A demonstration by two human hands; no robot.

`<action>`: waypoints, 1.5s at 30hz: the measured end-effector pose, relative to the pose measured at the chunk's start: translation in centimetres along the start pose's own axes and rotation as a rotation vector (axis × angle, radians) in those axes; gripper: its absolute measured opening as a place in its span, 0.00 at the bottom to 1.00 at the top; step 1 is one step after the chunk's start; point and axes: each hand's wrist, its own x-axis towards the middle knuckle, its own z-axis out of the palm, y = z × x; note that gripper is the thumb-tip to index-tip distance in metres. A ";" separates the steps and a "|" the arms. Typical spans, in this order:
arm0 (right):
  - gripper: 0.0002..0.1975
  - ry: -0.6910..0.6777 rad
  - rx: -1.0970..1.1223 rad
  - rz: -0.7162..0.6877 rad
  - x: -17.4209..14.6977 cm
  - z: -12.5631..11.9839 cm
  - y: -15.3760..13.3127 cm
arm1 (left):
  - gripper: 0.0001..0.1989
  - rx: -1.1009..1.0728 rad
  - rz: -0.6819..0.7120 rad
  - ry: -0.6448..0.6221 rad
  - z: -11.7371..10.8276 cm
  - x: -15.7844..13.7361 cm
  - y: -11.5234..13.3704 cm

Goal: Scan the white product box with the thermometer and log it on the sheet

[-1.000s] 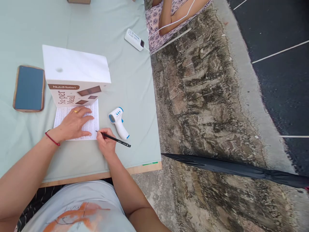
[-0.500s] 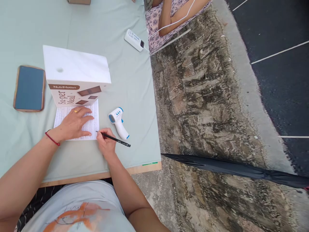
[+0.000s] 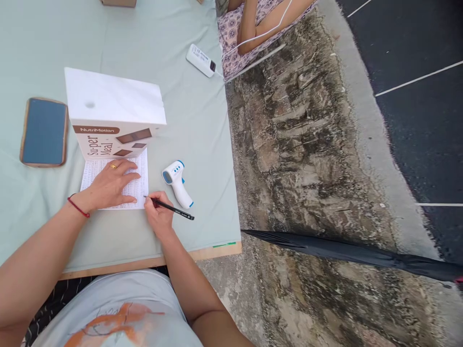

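Observation:
My left hand (image 3: pixel 115 185) lies flat with fingers spread on a sheet of paper (image 3: pixel 90 173) covered in small printed or written rows. In my right hand (image 3: pixel 159 217) is a black pen (image 3: pixel 177 210), its tip at the paper's right edge. A white box (image 3: pixel 115 101) marked "NutriMotion Super Meal" stands just beyond the paper and covers its far end. To the right of my right hand lies a white and blue infrared thermometer (image 3: pixel 178 184).
A tablet or phone in a brown case (image 3: pixel 44 132) lies at left. Farther back is a white device with a cable (image 3: pixel 201 60). Another person's arm (image 3: pixel 248 29) rests on patterned cloth at the top. The table's right edge drops to rough ground (image 3: pixel 296 144), crossed by a black strap (image 3: pixel 325 248).
The pen's rear end has shifted very slightly to the left. My left hand and the objects on the table stay where they were.

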 end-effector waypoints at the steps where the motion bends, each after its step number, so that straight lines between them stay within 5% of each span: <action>1: 0.05 -0.002 0.000 -0.003 0.0 0.0 0.0 | 0.28 -0.001 0.001 0.002 0.0 0.0 0.0; 33: 0.07 0.043 -0.066 -0.033 -0.3 -0.1 0.5 | 0.25 -0.010 0.003 0.011 -0.2 0.2 0.1; 37: 0.09 0.024 -0.181 -0.208 0.2 -1.5 0.7 | 0.15 -0.064 -0.009 0.181 -1.0 0.1 0.7; 40: 0.12 -0.047 -0.317 -0.393 1.1 -2.9 1.5 | 0.12 0.027 -0.173 0.440 -1.8 -0.7 0.9; 45: 0.21 -0.152 -0.503 -0.521 1.9 -3.9 2.7 | 0.28 0.194 -0.517 0.841 -3.3 -1.5 0.8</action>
